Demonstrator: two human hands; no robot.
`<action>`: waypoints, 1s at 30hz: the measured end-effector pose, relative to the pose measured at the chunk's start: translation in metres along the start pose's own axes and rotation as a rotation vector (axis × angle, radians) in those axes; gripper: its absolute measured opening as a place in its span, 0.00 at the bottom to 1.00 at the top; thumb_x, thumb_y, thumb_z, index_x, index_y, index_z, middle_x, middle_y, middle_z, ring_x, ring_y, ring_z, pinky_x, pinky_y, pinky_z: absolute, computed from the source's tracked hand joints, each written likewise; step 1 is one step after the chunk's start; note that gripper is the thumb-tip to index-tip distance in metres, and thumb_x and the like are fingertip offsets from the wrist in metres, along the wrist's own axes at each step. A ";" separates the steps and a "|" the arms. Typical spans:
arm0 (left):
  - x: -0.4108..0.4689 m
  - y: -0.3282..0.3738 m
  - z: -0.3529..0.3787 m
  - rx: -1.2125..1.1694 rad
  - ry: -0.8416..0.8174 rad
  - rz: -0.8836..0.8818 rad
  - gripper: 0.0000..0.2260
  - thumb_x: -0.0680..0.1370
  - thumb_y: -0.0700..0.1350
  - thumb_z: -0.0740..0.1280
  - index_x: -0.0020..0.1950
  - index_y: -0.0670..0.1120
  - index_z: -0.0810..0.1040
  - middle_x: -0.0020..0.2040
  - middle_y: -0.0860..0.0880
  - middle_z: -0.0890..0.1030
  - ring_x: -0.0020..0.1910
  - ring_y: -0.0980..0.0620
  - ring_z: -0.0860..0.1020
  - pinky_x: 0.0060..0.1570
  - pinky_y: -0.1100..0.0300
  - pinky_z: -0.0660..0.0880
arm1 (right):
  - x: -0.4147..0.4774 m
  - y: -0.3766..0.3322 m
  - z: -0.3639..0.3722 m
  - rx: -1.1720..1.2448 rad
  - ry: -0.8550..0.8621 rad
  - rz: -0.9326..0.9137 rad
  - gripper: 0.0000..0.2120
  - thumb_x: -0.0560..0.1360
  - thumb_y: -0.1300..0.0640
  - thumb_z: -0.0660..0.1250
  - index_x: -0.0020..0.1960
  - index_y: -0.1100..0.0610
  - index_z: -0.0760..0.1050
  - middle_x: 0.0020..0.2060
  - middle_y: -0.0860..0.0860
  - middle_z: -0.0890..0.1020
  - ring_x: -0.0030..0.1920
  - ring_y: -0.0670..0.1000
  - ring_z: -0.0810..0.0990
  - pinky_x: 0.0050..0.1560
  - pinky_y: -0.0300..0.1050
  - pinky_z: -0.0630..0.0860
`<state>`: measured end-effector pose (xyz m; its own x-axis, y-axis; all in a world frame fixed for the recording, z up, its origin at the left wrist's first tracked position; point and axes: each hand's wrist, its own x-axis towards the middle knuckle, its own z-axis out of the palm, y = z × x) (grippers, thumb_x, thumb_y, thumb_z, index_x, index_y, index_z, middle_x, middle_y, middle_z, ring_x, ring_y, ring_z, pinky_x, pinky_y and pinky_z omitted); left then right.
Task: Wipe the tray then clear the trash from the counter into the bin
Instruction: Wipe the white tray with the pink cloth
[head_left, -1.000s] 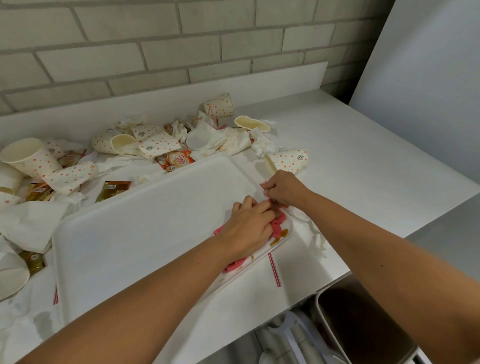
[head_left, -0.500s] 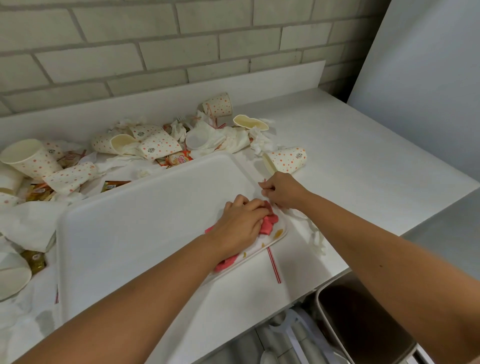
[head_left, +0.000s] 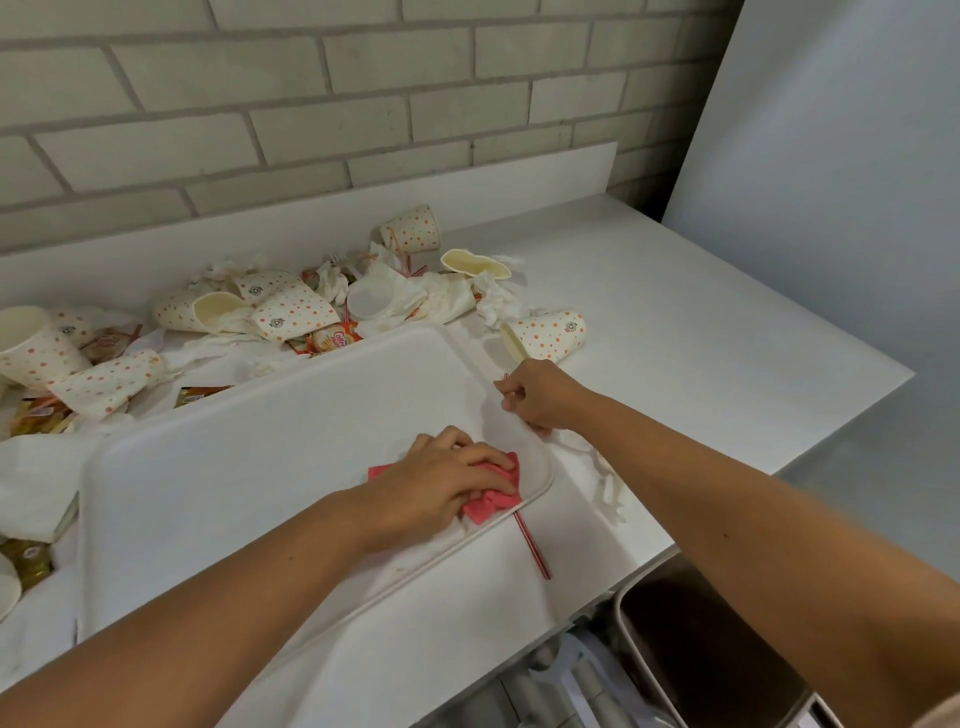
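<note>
Left grip (head_left: 441, 483) flat on pink cloth (head_left: 494, 503) in tray (head_left: 260, 441) corner; right grip (head_left: 540, 396) seemingly tight on tray rim.

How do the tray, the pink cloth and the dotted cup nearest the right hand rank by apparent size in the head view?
1. The tray, by far the largest.
2 and 3. The dotted cup and the pink cloth: unsure, because the left hand covers much of the cloth, and the cup lies farther from the camera.
</note>
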<state>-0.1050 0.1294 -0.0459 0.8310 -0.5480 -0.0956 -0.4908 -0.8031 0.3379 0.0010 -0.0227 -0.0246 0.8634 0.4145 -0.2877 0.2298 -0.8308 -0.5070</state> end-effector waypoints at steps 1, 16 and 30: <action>-0.003 -0.006 -0.003 -0.007 -0.009 -0.018 0.18 0.81 0.42 0.57 0.66 0.59 0.72 0.70 0.64 0.66 0.63 0.55 0.62 0.58 0.63 0.56 | 0.000 0.000 -0.002 0.007 -0.014 0.005 0.13 0.79 0.64 0.60 0.59 0.69 0.76 0.26 0.50 0.72 0.21 0.45 0.74 0.28 0.31 0.70; 0.012 0.011 0.004 0.050 -0.001 0.007 0.19 0.79 0.39 0.58 0.66 0.57 0.73 0.71 0.63 0.66 0.67 0.53 0.61 0.63 0.55 0.57 | 0.002 -0.008 0.004 -0.107 0.008 0.041 0.16 0.79 0.63 0.58 0.66 0.61 0.71 0.52 0.58 0.79 0.26 0.49 0.71 0.26 0.38 0.70; -0.144 -0.079 -0.026 -0.100 0.657 -0.890 0.08 0.77 0.36 0.63 0.53 0.42 0.79 0.53 0.42 0.76 0.53 0.43 0.74 0.53 0.53 0.70 | -0.024 -0.048 0.009 -0.234 -0.012 -0.416 0.18 0.78 0.49 0.63 0.66 0.50 0.72 0.50 0.52 0.76 0.49 0.50 0.75 0.58 0.49 0.73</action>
<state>-0.1790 0.2774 -0.0342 0.8680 0.4691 0.1630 0.3490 -0.8098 0.4717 -0.0347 0.0100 -0.0006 0.6714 0.7330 -0.1090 0.6515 -0.6539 -0.3847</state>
